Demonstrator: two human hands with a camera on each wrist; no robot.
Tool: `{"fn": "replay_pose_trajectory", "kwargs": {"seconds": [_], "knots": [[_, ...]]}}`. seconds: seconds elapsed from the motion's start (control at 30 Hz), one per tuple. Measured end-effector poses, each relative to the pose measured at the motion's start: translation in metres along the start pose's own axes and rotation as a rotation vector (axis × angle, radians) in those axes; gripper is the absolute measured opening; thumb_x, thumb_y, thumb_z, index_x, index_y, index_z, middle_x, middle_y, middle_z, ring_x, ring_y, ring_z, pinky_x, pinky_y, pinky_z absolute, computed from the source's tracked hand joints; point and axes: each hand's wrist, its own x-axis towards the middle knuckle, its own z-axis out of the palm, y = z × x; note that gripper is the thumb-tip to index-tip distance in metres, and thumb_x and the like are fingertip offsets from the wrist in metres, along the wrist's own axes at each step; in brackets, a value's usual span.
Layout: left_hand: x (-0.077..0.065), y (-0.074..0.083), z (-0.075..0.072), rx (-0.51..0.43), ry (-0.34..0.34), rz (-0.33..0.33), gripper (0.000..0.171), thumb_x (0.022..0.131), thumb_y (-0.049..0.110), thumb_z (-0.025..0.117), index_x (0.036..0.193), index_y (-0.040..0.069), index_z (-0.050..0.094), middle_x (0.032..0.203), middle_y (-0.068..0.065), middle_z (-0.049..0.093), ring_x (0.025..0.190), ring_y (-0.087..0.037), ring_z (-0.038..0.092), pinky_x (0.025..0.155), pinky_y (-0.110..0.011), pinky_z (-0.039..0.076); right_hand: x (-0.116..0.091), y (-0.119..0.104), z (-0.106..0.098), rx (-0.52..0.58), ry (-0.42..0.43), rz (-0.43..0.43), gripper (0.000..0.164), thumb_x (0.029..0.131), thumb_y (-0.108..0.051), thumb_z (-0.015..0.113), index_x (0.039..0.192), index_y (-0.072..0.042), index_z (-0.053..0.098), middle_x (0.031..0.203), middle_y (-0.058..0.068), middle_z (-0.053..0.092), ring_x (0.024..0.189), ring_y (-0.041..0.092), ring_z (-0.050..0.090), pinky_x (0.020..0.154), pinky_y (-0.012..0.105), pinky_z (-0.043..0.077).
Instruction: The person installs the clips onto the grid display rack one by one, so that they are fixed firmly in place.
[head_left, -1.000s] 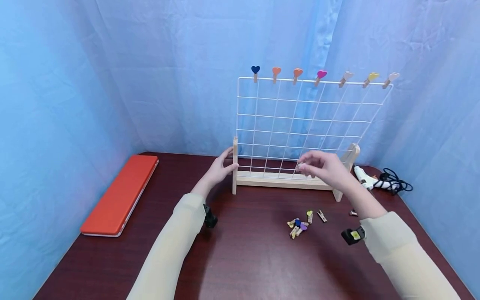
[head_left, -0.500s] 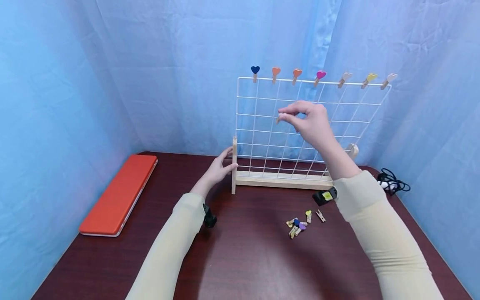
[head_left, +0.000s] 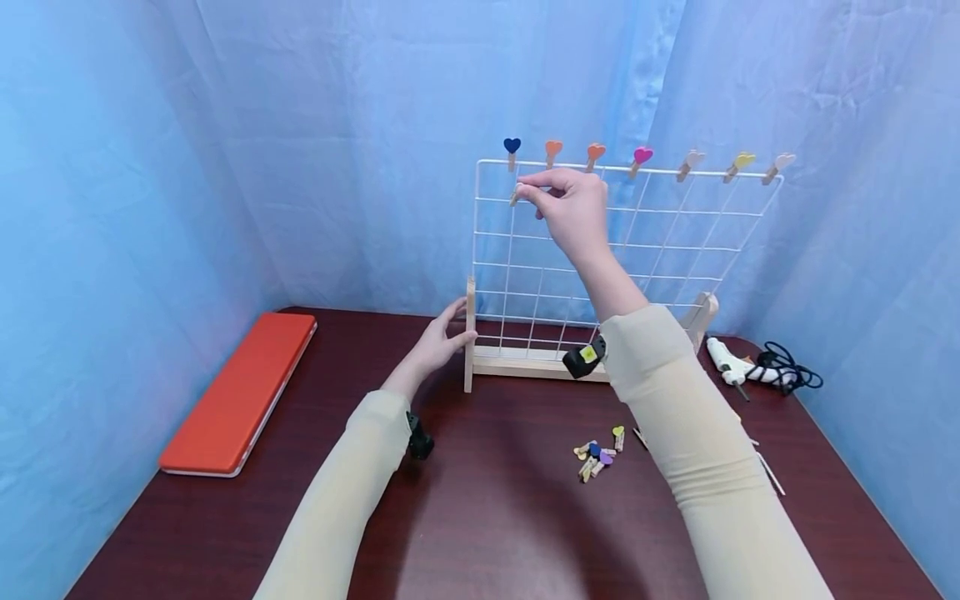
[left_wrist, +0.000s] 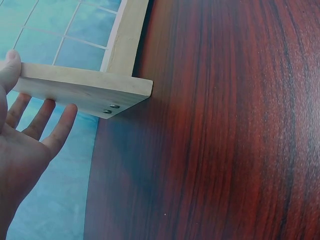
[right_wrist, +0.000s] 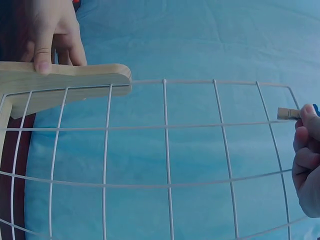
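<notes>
My right hand (head_left: 576, 210) pinches a small wooden clothespin (right_wrist: 286, 113) between thumb and fingertips, in front of the upper left of a white wire grid (right_wrist: 167, 160). The clothespin's bare end points away from the fingers; they hide its other end. Along the grid's top rail sit several heart clothespins, with a navy one (head_left: 512, 147) at the left end. Low down, my left hand (head_left: 433, 343) holds the left wooden end support (left_wrist: 80, 82) of the stand. Its thumb lies over the edge, and its fingers reach along the outer face.
A loose pile of heart clothespins (head_left: 594, 458) lies on the dark table (head_left: 480, 533). At the right are a white glue gun (head_left: 723, 357) with a black cord (head_left: 787, 364) and a white stick (head_left: 771, 475). A long red case (head_left: 242, 392) lies at the left.
My right hand has risen from the lower middle of the grid to its upper left, carrying the clothespin. My left hand has stayed at the wooden end support.
</notes>
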Motion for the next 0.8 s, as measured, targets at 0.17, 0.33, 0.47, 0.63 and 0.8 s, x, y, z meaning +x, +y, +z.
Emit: {"fn": "replay_pose_trajectory", "kwargs": {"seconds": [0.17,0.33,0.47,0.63,0.8], "knots": [[-0.001,-0.001,-0.001,0.012,0.005,-0.01,0.067,0.088,0.02,0.056,0.143,0.017,0.019,0.142,-0.012,0.029,0.122,-0.029,0.038,0.081,-0.043,0.05,0.002,-0.001,0.011,-0.088,-0.002,-0.015,0.025,0.077,-0.035,0.065,0.094,-0.019,0.073,0.088,-0.003,0.068,0.052,0.012,0.055,0.046,0.024,0.04],[-0.001,-0.002,-0.004,0.017,0.008,-0.021,0.066,0.088,0.021,0.056,0.143,0.017,0.019,0.143,-0.01,0.028,0.123,-0.028,0.037,0.082,-0.043,0.049,0.003,-0.003,0.018,-0.159,0.012,-0.048,0.025,0.078,-0.036,0.064,0.095,-0.019,0.073,0.092,-0.004,0.068,0.047,0.009,0.052,0.047,0.022,0.041],[-0.001,-0.002,-0.006,0.012,0.01,-0.028,0.066,0.088,0.021,0.055,0.143,0.018,0.019,0.143,-0.01,0.028,0.122,-0.029,0.038,0.083,-0.044,0.048,0.002,-0.004,0.021,-0.193,0.016,-0.056,0.027,0.078,-0.038,0.063,0.095,-0.019,0.073,0.09,-0.004,0.068,0.046,0.007,0.05,0.048,0.021,0.041],[0.0,-0.001,-0.006,0.026,0.009,-0.035,0.067,0.088,0.022,0.055,0.143,0.018,0.018,0.143,-0.01,0.028,0.122,-0.028,0.038,0.082,-0.04,0.05,0.002,-0.004,0.022,-0.216,0.012,-0.054,0.029,0.078,-0.041,0.061,0.096,-0.021,0.072,0.09,-0.004,0.066,0.045,0.007,0.05,0.049,0.021,0.041],[0.0,0.0,-0.005,0.025,0.006,-0.033,0.067,0.088,0.022,0.055,0.143,0.019,0.018,0.143,-0.01,0.028,0.122,-0.028,0.039,0.082,-0.04,0.05,0.002,-0.005,0.02,-0.229,0.0,-0.055,0.033,0.078,-0.045,0.06,0.099,-0.023,0.071,0.093,-0.005,0.066,0.045,0.007,0.05,0.048,0.021,0.041]]}}
